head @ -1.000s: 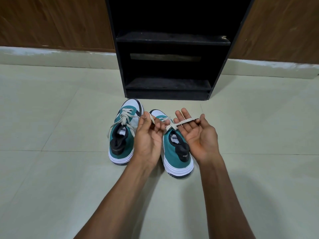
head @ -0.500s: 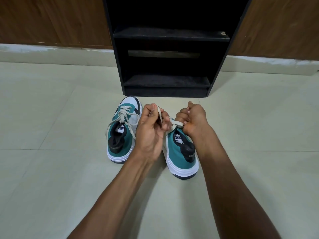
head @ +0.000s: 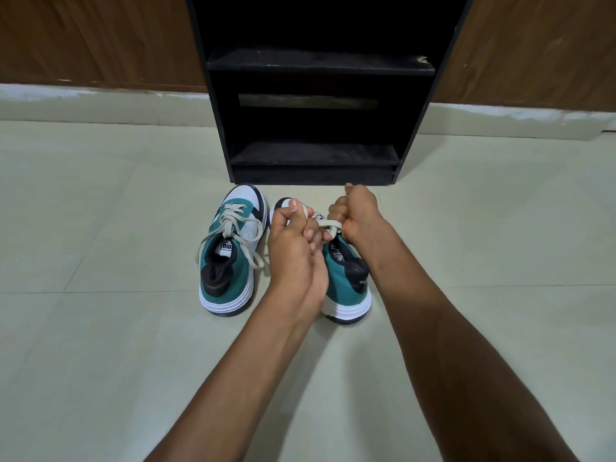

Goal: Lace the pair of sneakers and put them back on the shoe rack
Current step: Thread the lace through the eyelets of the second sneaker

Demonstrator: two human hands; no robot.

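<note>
Two teal, white and black sneakers stand side by side on the tiled floor, toes toward the black shoe rack (head: pixel 320 168). The left sneaker (head: pixel 230 261) has its cream lace tied in a bow with loose ends hanging over its sides. Over the right sneaker (head: pixel 346 278), my left hand (head: pixel 296 248) and my right hand (head: pixel 356 211) are both shut on parts of its cream lace (head: pixel 328 225). A short stretch of lace runs between the two fists. The hands hide most of that shoe's front.
The rack's lowest shelf (head: pixel 313 155) and the shelf above (head: pixel 320 63) hold nothing. Brown wood panelling (head: pixel 93 38) with a pale skirting runs behind the rack. Pale floor tiles (head: pixel 100 328) spread to both sides.
My right hand was open with the lace lying across its fingers; it has closed into a fist on the lace. Both hands have drawn closer together over the right sneaker.
</note>
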